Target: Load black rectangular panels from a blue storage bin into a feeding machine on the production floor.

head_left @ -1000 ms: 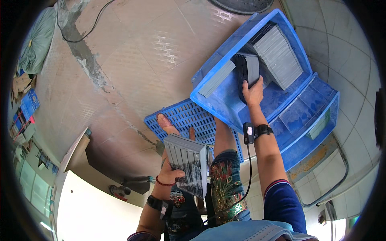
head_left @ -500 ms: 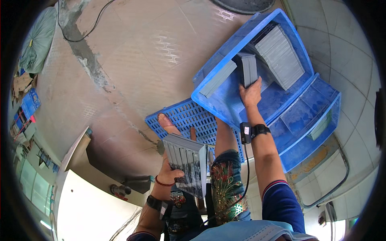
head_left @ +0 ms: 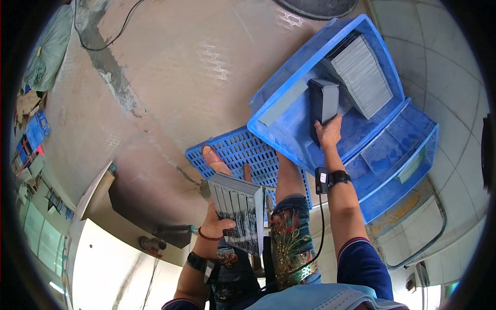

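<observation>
Block [head_left: 324,99] gripped between right fingers [head_left: 318,128], perhaps touching bin [head_left: 355,132]; left fingers [head_left: 226,224] hold stack [head_left: 239,204].

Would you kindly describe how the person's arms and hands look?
The left hand and right hand are ungloved. A dark red bracelet and, farther up, a black strap circle the left arm. The right forearm wears a black band with a boxy black module and black cable. The right sleeve is navy, its edge trimmed red and white.
</observation>
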A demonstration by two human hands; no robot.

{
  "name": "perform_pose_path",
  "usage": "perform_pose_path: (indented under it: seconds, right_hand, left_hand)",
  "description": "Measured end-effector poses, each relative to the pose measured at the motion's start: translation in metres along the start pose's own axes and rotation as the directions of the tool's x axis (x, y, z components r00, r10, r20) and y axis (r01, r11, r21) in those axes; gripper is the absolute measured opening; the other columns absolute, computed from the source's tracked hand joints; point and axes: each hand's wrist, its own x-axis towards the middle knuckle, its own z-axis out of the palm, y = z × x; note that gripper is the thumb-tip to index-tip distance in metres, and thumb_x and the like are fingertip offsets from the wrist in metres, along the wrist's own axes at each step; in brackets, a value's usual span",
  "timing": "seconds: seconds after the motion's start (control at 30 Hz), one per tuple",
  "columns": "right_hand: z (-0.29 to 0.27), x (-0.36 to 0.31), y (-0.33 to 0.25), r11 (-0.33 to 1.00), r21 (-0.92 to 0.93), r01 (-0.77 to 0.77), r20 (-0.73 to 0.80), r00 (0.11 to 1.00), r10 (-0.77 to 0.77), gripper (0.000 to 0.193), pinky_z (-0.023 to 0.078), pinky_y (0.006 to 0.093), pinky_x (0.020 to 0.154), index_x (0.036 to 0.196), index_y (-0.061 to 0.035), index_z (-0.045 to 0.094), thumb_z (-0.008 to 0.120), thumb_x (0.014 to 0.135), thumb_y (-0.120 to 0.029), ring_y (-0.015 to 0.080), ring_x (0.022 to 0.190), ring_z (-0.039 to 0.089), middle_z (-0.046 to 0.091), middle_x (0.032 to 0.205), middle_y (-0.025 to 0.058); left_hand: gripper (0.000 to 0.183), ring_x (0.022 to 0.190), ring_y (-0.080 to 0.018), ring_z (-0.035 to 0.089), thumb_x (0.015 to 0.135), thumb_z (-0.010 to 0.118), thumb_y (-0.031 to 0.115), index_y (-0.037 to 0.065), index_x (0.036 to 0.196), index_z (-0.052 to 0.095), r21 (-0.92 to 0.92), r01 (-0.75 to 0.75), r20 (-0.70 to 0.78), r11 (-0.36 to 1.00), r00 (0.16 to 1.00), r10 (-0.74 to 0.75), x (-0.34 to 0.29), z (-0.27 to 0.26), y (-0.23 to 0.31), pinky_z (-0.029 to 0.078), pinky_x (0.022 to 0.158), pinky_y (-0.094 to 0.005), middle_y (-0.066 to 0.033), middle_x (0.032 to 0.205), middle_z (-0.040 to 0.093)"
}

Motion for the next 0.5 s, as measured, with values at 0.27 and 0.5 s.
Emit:
perform_pose_path:
  seconds: [0.27,0.5]
  right_hand:
    - [0.023,-0.006,-0.014,0.998,-0.061,-0.014,-0.158,0.987,0.004,0.084,0.039,0.048,0.089,0.124,0.0008,0.03,0.078,0.061,-0.026,0.0379,0.109,0.047,0.047,0.119,0.0217]
    - [0.031,-0.002,-0.014,0.997,-0.081,0.0,-0.077,0.997,-0.006,0.072,0.045,0.0474,0.08,0.117,-0.0023,0.033,0.075,0.064,-0.028,0.0404,0.093,0.056,0.053,0.107,0.0213]
  left_hand:
    - [0.092,0.113,-0.0192,0.047,0.061,0.079,0.012,0.004,0.135,0.027,-0.013,-0.019,0.009,1.0,1.0,0.019,0.004,0.006,0.002,0.038,0.094,-0.0345,-0.0069,0.124,0.047]
    - [0.08,0.108,-0.0191,0.051,0.064,0.077,0.017,0.0,0.13,0.035,0.078,-0.139,0.015,0.987,0.99,0.139,-0.007,0.008,0.007,0.042,0.09,-0.0326,-0.008,0.119,0.052]
